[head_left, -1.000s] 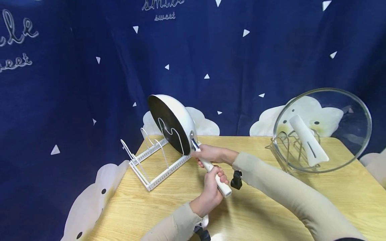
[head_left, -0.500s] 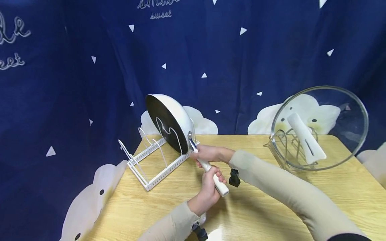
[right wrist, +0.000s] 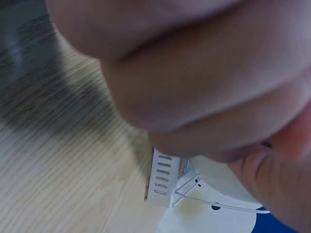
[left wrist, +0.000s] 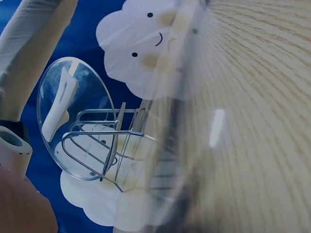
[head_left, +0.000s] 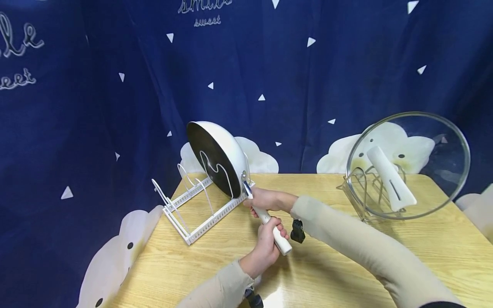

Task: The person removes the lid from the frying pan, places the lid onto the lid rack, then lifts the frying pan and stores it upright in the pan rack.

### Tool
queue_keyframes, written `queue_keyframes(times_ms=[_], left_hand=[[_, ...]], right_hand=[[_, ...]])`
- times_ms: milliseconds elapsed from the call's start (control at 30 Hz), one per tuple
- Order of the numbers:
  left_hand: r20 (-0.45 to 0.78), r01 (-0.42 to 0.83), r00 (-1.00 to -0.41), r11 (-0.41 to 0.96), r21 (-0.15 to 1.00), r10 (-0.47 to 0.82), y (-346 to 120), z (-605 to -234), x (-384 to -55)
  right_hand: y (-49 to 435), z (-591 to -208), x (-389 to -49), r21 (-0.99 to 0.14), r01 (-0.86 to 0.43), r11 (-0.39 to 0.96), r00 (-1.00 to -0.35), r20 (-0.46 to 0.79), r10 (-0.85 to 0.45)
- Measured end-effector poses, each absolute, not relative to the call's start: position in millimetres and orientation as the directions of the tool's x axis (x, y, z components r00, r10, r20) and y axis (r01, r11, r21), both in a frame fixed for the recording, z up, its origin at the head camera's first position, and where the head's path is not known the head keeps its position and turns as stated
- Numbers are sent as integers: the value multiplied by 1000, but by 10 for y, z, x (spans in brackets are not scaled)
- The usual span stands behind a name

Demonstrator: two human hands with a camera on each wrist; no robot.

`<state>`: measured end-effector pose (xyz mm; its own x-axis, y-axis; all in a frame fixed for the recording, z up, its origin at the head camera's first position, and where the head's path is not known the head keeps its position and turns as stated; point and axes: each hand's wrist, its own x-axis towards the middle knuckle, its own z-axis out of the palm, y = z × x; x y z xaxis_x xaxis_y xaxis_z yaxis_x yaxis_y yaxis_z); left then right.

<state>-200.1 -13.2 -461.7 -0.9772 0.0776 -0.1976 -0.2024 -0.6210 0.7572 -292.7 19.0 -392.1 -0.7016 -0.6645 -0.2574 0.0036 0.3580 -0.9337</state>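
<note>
A deep frying pan (head_left: pixel 227 141), white outside and dark inside, stands tilted on its edge among the wires of a white rack (head_left: pixel 217 221). Its long white handle (head_left: pixel 282 244) slants down toward the front of the table. My left hand (head_left: pixel 266 243) grips the handle near its free end. Closer to the pan, my right hand (head_left: pixel 265 199) is wrapped round the same handle by its metal joint. In the right wrist view, curled fingers (right wrist: pixel 209 73) fill the top and one slotted rail of the rack (right wrist: pixel 164 179) shows below them.
At the right, a glass lid (head_left: pixel 443 209) with a white handle leans in a metal wire stand (head_left: pixel 362 192). The wooden table (head_left: pixel 327 273) ends at a dark blue curtain (head_left: pixel 300 77) with white clouds and triangles.
The view shifts slightly, and the pan and rack hold nearly the same place. Both hands keep their grip, with the handle's free end a touch lower and further left.
</note>
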Motion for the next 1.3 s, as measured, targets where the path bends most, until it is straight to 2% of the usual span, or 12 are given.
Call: queue_keyframes(times_ms=[867,1300], left_hand=[[-211,-189,-977,-515,836,16,-194,-4804,-2012],[-186,-199,-980,-428,882,72,-311,-4785,-1933]], right_hand=[[205,-4140,-2929,-912,-37,409,-758,-241,-606],[252,-4156,-2909,-896,-112,429,-739,-213,-639]])
